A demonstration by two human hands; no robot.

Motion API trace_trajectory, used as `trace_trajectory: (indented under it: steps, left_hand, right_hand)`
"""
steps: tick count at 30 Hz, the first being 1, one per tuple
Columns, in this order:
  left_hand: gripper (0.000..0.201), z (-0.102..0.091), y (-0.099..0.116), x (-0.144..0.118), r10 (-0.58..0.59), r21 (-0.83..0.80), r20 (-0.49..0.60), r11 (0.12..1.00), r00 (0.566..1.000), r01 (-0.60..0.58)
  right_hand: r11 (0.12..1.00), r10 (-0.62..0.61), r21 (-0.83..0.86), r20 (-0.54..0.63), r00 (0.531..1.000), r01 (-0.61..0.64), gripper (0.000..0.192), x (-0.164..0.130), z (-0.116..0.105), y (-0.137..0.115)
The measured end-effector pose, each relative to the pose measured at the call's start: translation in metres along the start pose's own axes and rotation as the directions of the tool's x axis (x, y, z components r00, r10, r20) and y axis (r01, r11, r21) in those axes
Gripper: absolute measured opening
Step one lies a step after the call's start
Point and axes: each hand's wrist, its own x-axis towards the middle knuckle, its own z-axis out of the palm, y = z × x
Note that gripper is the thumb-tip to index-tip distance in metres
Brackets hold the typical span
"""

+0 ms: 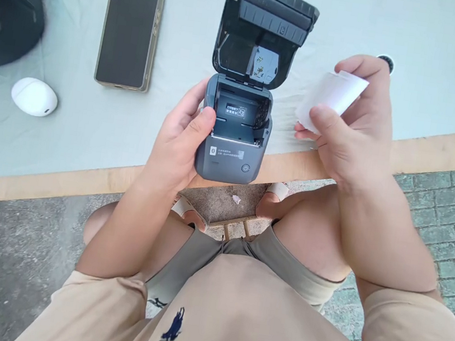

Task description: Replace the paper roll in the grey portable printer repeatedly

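Seated person's two bare hands over a table (58, 141) with a pale cloth; the left hand (179, 135) grasps a small dark printer-like device (228, 165) by its nine o'clock side, thumb on the rim; whether the device touches the table, I cannot tell; its long axis runs from six o'clock to just past twelve, and its lid (270, 15) stands open toward twelve; the compartment (239, 113) faces up, with no paper visible inside, its wide axis running roughly nine to three.

The right hand (357, 121) pinches a curled piece of white paper (335, 95) between thumb and fingers; whether it is a full roll, I cannot tell; the paper's long axis slants from about seven o'clock to one, so it lies askew to the compartment; from the right hand, the compartment is at nine o'clock, near but apart, with bare cloth between.

A phone (128, 32) lies at ten o'clock from the device; a white rounded object (34, 96) lies at nine, farther off.
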Motion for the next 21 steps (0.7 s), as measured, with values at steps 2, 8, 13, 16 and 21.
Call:
trace_trajectory:
  steps: [2,8,13,16,21]
  left_hand:
    - [0.043,-0.001,-0.001,0.0,0.015,-0.002,0.012,1.0,1.0,-0.015]
    - [0.042,0.002,0.003,-0.002,-0.001,0.02,-0.003,1.0,1.0,0.001]
    - [0.04,0.004,0.007,-0.003,-0.015,0.022,-0.01,1.0,1.0,0.015]
    - [0.039,0.004,0.007,-0.004,-0.007,0.022,-0.002,1.0,1.0,0.007]
    - [0.042,0.002,0.005,-0.003,-0.037,-0.007,-0.012,0.999,0.999,0.037]
  right_hand:
    - [0.991,-0.113,-0.072,0.024,0.993,0.115,0.044,-0.002,0.002,-0.003]
    - [0.778,-0.327,-0.55,0.058,0.943,0.304,0.041,0.0,0.002,-0.003]
    - [0.688,-0.171,-0.707,0.059,0.983,0.162,0.053,0.006,0.002,0.003]
    - [0.704,-0.172,-0.688,0.075,0.982,0.176,0.061,0.003,0.002,0.0]
    - [0.664,-0.568,-0.68,-0.186,0.802,0.312,0.032,-0.001,-0.013,-0.013]
